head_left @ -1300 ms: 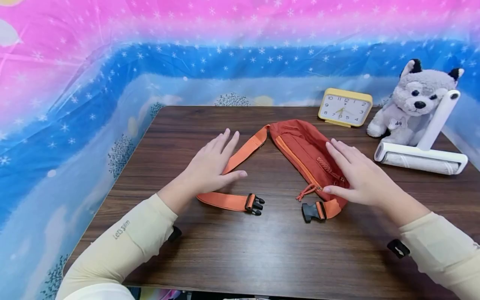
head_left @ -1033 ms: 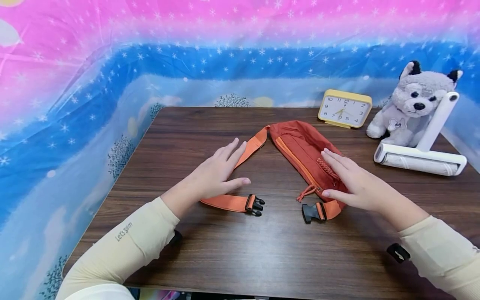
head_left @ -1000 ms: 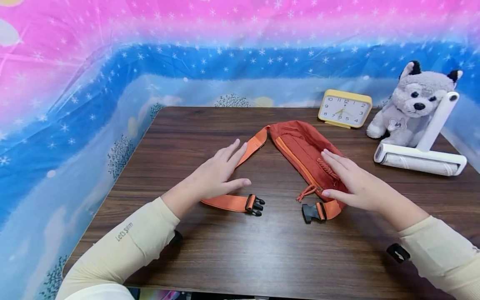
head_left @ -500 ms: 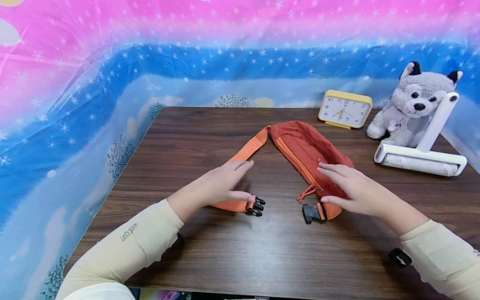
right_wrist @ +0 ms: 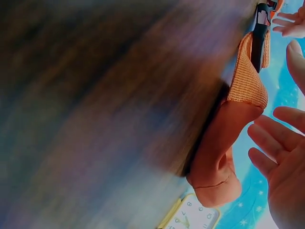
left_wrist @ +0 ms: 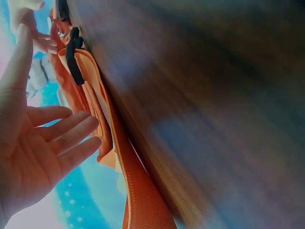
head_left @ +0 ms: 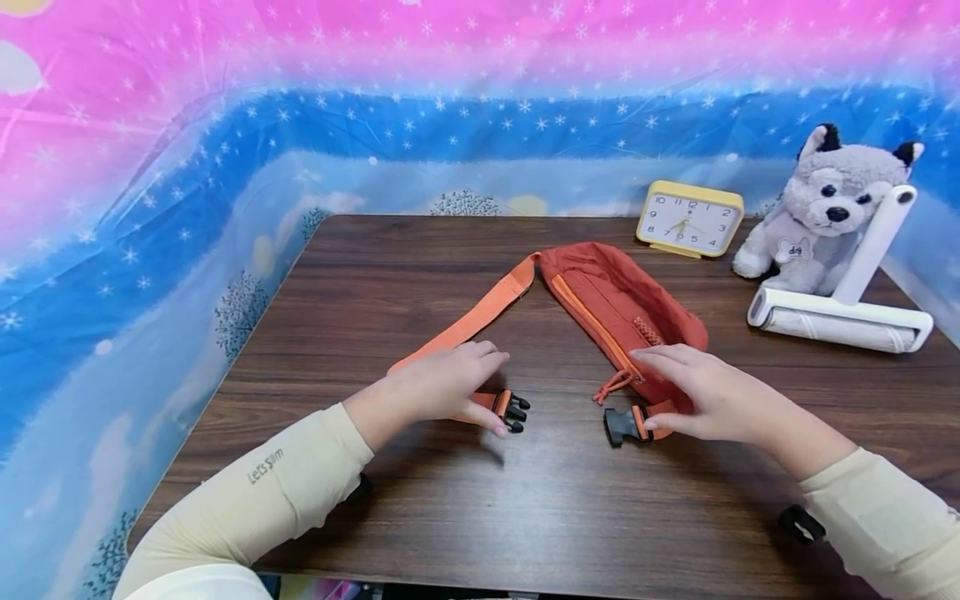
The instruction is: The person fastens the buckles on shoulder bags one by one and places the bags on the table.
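A rust-red waist bag (head_left: 611, 304) lies on the wooden table, its orange strap (head_left: 480, 315) looping out to the left. The two halves of its black buckle are apart: the pronged half (head_left: 514, 411) on the left, the socket half (head_left: 622, 426) on the right. My left hand (head_left: 442, 382) hovers over the strap end beside the pronged half, fingers relaxed and thumb apart. Over the bag's near end is my right hand (head_left: 716, 396), its thumb overlapping the webbing by the socket half. In the wrist views, both palms (left_wrist: 35, 157) face the bag with nothing in them.
A yellow clock (head_left: 690, 218) stands at the back right. Beside it sits a grey plush dog (head_left: 832, 200), with a white lint roller (head_left: 840, 317) in front. Patterned cloth (head_left: 465, 125) hangs behind and left of the table (head_left: 525, 517).
Both hands have come lower and nearer the buckle halves; the left also moved right. Their fingers have bent from nearly straight to loosely curved. The bag stays where it was.
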Demonstrator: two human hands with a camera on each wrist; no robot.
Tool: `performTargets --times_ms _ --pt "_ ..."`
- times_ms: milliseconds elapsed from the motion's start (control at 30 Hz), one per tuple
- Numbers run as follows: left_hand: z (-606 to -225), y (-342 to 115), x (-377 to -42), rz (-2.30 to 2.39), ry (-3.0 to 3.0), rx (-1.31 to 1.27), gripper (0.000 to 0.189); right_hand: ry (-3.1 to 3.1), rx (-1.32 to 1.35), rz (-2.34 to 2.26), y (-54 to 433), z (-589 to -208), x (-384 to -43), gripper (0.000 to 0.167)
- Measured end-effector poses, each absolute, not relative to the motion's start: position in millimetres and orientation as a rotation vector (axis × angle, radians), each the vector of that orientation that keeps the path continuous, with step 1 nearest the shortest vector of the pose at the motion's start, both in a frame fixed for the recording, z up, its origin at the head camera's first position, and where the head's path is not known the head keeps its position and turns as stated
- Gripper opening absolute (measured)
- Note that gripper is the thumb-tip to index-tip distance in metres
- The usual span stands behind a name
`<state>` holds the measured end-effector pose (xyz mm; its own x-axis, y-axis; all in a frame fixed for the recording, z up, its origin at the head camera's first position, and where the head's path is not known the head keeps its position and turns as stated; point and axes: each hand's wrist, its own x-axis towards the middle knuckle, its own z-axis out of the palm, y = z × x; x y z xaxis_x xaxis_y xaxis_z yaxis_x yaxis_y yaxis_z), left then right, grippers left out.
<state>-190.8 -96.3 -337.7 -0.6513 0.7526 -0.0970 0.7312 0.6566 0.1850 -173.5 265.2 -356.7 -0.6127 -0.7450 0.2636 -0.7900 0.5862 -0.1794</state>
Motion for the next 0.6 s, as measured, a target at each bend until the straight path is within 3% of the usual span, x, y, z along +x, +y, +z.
performTargets --times_ms 300,600 --pt "-340 -90 -188 0.174 2.656 1.294 0.074 -2.684 1.317 0.443 264 -361 -170 0.081" --pt "-343 -85 -188 0.067 2.637 1.339 0.057 -2.735 1.366 0.443 265 -362 -169 0.073"
